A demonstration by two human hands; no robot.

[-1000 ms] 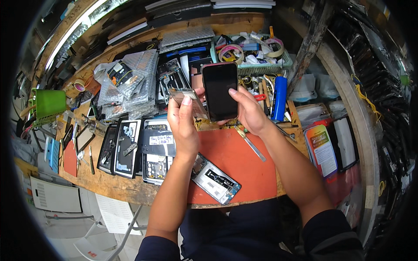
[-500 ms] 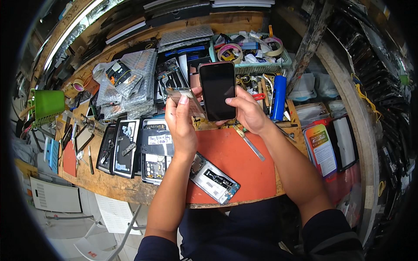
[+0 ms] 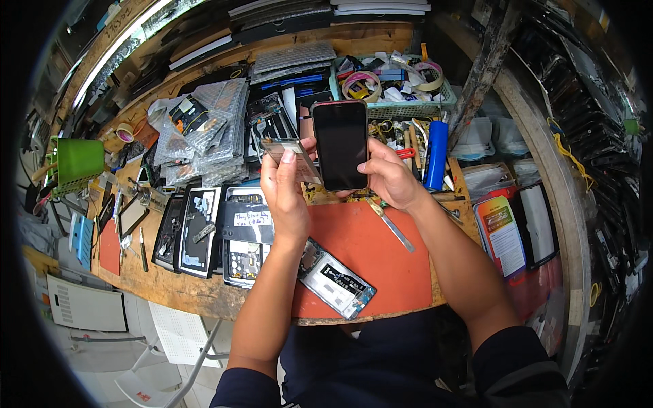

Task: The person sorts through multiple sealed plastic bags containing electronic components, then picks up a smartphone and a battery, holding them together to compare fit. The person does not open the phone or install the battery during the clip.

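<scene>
My right hand (image 3: 396, 178) is closed on the right edge of a smartphone (image 3: 340, 146), which stands upright with its dark screen facing me. Its thumb lies along the side of the phone. Left of the phone, my left hand (image 3: 286, 197) pinches a thin, flat, shiny panel (image 3: 303, 167), thumb on top; its exact kind I cannot make out. The panel is tilted beside the phone's lower left edge. Below both hands, an opened phone (image 3: 337, 280) with its inside showing lies slanted on an orange-red mat (image 3: 401, 289). A flat metal blade with a handle (image 3: 394, 228) rests near the mat's far edge.
Opened tablets or phones (image 3: 197, 231) stand at the left of the mat. Bubble-wrapped parts (image 3: 204, 129) pile up behind them. A green basket (image 3: 408, 109) of tapes and scraps sits at the back, with a blue cylinder (image 3: 437, 155) near it. A wooden post (image 3: 486, 68) rises at right.
The smartphone has dropped very slightly, and my right thumb has slid a little down and right along its edge. My left hand and the panel look almost unmoved.
</scene>
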